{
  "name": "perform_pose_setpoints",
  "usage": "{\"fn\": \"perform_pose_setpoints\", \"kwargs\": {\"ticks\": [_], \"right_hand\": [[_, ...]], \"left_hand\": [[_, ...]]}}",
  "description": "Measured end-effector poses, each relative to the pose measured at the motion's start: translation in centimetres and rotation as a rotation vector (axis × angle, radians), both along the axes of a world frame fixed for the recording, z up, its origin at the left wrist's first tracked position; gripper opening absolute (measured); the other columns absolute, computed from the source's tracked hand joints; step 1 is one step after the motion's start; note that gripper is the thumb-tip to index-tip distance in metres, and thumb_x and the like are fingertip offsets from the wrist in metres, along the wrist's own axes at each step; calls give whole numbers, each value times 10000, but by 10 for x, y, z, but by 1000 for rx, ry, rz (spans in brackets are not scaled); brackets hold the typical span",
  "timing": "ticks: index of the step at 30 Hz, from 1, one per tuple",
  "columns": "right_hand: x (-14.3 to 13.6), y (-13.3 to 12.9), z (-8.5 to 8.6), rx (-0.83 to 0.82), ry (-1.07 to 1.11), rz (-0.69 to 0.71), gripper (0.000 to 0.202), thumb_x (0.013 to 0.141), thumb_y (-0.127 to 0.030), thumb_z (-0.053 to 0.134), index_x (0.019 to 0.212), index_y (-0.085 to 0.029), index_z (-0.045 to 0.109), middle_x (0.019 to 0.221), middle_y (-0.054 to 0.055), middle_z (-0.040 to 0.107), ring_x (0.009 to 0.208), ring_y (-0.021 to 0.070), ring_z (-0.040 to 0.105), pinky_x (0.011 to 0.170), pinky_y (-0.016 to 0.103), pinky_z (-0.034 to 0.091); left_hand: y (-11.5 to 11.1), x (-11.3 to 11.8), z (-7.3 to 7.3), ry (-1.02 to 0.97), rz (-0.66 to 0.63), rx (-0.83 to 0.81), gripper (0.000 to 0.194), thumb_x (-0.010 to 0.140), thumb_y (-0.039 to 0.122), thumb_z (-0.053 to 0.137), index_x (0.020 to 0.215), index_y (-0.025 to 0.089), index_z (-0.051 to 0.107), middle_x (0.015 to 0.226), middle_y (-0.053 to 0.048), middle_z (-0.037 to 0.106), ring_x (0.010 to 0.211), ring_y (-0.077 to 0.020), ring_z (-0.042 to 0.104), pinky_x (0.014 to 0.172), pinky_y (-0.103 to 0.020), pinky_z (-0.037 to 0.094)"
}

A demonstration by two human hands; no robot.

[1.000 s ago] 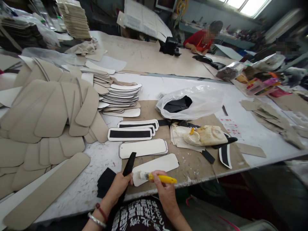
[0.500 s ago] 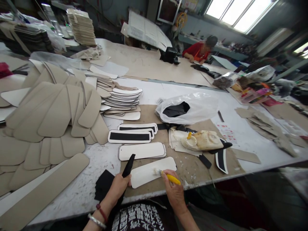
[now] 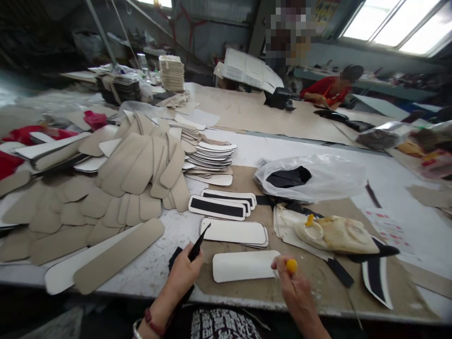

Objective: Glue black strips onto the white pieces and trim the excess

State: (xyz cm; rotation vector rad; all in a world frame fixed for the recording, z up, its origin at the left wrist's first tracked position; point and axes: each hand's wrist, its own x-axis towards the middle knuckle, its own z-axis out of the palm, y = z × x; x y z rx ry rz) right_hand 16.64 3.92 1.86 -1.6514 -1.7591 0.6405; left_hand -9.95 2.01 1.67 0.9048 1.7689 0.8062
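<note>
My left hand [image 3: 184, 269] is closed around a black strip [image 3: 199, 241], whose narrow tip points up past the fingers. More black pieces [image 3: 173, 257] lie partly hidden behind that hand. In my right hand [image 3: 296, 288] is a brush with a yellow handle [image 3: 291, 265]; its bristles are mostly hidden by the fingers, at the right end of a white rounded panel [image 3: 243, 266]. This panel lies flat on brown board, a little right of my left hand. Just beyond it is a small stack of similar white panels [image 3: 235, 231]. Farther back sit white panels bearing black strips [image 3: 217, 207].
Beige pieces [image 3: 137, 165] are heaped at left, beside a stack of white-edged pieces [image 3: 215, 157]. A plastic bag [image 3: 339, 176] holds black pieces. A yellowed plastic container [image 3: 348, 234] lies at right. Across the table works a person in red [image 3: 326, 89].
The view has swung left. My right hand has moved the brush from the panel's middle to its right end. My left hand has come away from the panel's left end, still holding the black strip.
</note>
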Motion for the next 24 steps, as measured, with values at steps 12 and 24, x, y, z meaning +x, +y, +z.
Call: {"fn": "perform_pose_setpoints", "kwargs": {"ticks": [12,24], "right_hand": [[-123,9,62,-238,241,740,163,789,-356,548,862,-219,599,788,-6,580,712,137,532,629,227,414],[-118,-18,43,-40,-127,786,107,804,-199,451,704,-213,486,671,-8,542,616,134,493,550,220,326]], "left_hand": [[-25,-9,78,-689,213,142,278,765,365,548,927,139,549,646,-5,547,559,-96,449,569,-227,377],[-27,-4,42,-829,663,112,322,688,406,641,850,138,562,678,-30,609,592,-139,578,566,-254,457]]}}
